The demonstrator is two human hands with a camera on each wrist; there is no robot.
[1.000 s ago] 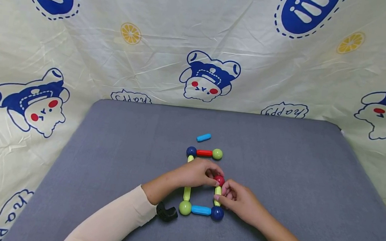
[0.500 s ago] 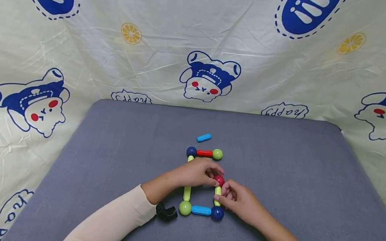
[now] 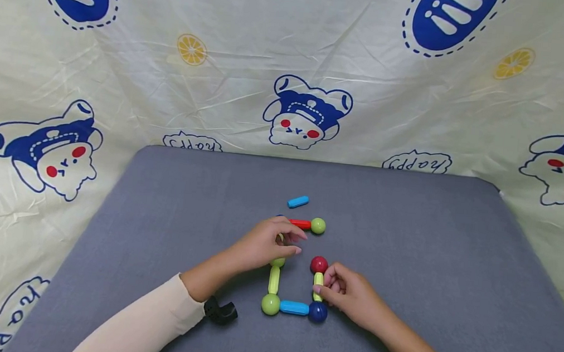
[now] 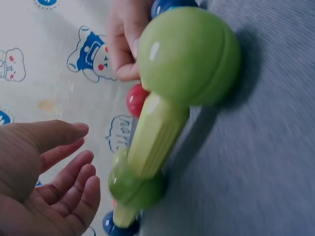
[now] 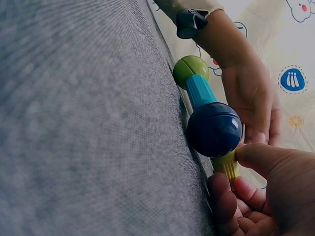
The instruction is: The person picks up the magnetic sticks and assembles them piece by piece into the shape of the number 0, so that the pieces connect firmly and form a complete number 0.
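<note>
In the head view, my right hand pinches a yellow-green rod that joins a red ball to a dark blue ball. My left hand hovers over the left side of the ball-and-rod frame, its fingers parted with nothing between them. Beneath it, another yellow-green rod links a green ball to a second green ball, partly covered by the hand. A light blue rod forms the near side. Farther back, a red rod meets a green ball.
A loose light blue rod lies behind the frame on the grey table. Behind the table hangs a printed cream cloth. The left wrist wears a black band.
My left hand has let go of the red ball and moved left, uncovering that ball and now hiding the far dark blue ball. My right hand keeps its place on the yellow-green rod.
</note>
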